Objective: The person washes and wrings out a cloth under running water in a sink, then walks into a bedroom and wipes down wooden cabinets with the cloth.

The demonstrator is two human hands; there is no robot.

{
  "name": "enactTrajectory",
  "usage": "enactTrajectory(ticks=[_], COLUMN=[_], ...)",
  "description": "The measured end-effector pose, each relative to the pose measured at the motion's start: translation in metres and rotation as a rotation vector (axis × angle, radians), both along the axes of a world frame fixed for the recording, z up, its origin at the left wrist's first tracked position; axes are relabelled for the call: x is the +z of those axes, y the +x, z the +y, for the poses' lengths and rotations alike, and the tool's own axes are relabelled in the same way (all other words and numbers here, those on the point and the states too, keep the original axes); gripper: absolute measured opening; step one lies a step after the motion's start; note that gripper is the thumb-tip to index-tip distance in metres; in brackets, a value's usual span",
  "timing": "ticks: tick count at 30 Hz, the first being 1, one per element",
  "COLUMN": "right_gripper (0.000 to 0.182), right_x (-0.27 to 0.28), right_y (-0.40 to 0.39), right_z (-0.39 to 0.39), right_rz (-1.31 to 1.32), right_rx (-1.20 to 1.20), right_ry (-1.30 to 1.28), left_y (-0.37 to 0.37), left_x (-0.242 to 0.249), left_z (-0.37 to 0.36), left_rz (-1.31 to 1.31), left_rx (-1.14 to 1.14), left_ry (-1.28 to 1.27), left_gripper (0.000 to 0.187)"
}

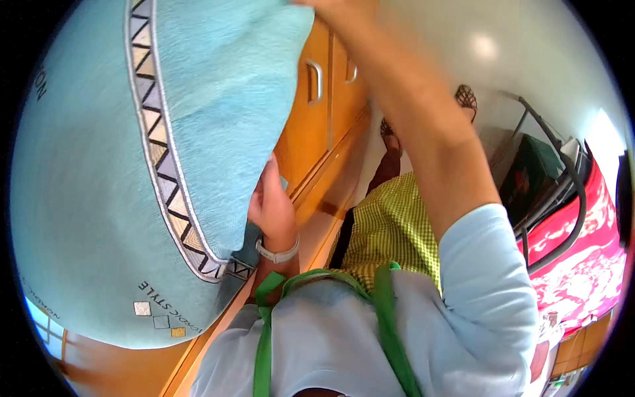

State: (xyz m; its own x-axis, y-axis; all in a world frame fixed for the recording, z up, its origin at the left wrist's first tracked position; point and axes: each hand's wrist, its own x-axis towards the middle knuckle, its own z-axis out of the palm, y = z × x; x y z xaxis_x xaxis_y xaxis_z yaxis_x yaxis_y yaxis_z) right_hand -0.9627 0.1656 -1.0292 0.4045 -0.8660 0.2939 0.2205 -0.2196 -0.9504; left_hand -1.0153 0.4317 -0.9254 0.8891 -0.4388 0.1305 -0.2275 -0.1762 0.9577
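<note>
A large light blue cloth (218, 126) fills the left of the head view, with a zigzag patterned border and the printed words "NORDIC STYLE". My right arm reaches up to the top edge of the view. There my right hand (319, 2), mostly cut off and blurred, grips the cloth's edge, which is pulled up towards it. Lower down, my left hand (272, 206) has its fingers curled at the hanging edge of the cloth, partly hidden by it. A pale watch (278, 251) is on the left wrist.
Wooden cabinet doors (317, 106) with metal handles stand beside the cloth. To the right, a dark metal frame (574, 225) stands near a pink and white patterned fabric (582, 258). My sandalled feet (466, 99) are on the pale floor (436, 40).
</note>
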Motion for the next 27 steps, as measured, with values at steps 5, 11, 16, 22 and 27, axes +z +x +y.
enactTrajectory(ticks=[5,11,16,22,27], right_gripper=[0.043,0.038,0.04,0.038,0.035], right_x=[-0.067,-0.168,-0.192,-0.211,-0.177], right_y=[-0.049,-0.142,-0.112,-0.118,-0.051], right_z=[0.213,0.383,0.361,0.181,-0.001], right_rz=[-0.037,0.165,0.103,-0.122,-0.172], right_rx=[-0.024,0.425,-0.036,0.027,0.078], right_ry=[0.061,0.247,0.938,1.469,0.958], left_y=[0.0,-0.006,0.023,-0.003,0.009], left_x=[-0.047,-0.129,-0.164,-0.192,-0.178], left_z=[0.006,0.039,0.069,0.019,-0.023], left_rz=[0.013,-0.239,-0.501,-0.289,-0.264], left_rx=[-0.234,-0.364,-0.4,-0.346,-0.298], left_ry=[-0.05,0.354,0.683,0.388,0.474], left_gripper=[0.022,0.024,0.017,0.031,0.034])
